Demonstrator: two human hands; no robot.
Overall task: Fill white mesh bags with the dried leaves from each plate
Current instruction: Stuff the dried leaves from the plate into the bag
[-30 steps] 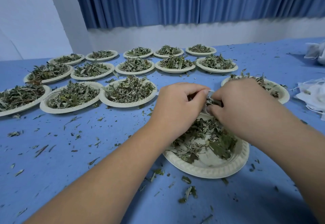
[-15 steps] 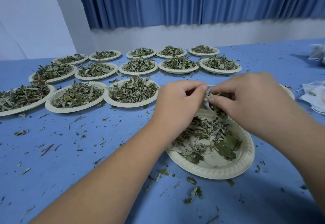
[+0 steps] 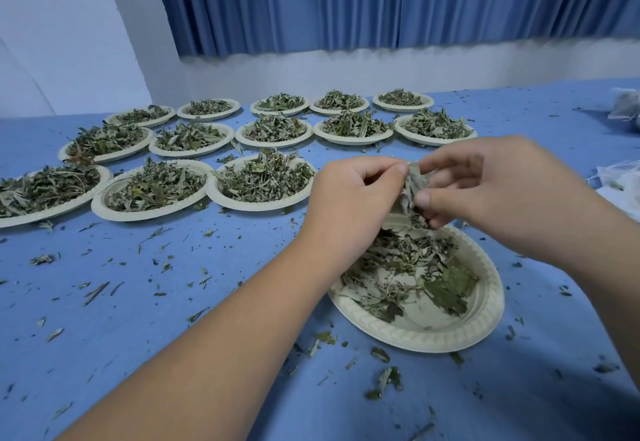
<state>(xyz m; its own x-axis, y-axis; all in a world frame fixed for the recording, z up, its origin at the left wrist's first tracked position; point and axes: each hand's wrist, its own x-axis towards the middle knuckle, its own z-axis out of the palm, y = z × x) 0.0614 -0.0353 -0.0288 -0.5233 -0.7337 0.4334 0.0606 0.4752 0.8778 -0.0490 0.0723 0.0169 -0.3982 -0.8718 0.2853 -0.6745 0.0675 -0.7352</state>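
Over the 12 o'clock edge of the nearest plate (image 3: 450, 340), both hands meet on a small white mesh bag (image 3: 411, 187), which hangs just above the plate's far rim with grey-green leaf showing at its mouth. The left hand (image 3: 349, 205) comes in from 8 o'clock, and its grip is narrow, thumb and forefinger pinching the bag's upper edge. The right hand (image 3: 485, 194) comes in from 3 o'clock, and its grip is curled tight against the bag's other side, thumb pressed on the fabric. Whether it also holds a tuft of leaves there I cannot tell. Below them, the dried leaves (image 3: 398, 267) cover the plate's middle and its 9 o'clock half thinly, while bare plate shows around 5 o'clock. From 9 to 12 o'clock of this plate, three rows of heaped plates (image 3: 263, 180) stand on the blue bench (image 3: 173, 319), with rims near or touching. Loose leaf crumbs (image 3: 384, 381) lie scattered over the bench, thickest at 6 and 9 o'clock. At 2 o'clock, on the bench's right edge, lies a pile of white bags (image 3: 620, 184), and farther out at 1 o'clock lie some darker, filled ones (image 3: 627, 108). A blue curtain (image 3: 381, 0) hangs behind, at 12 o'clock.
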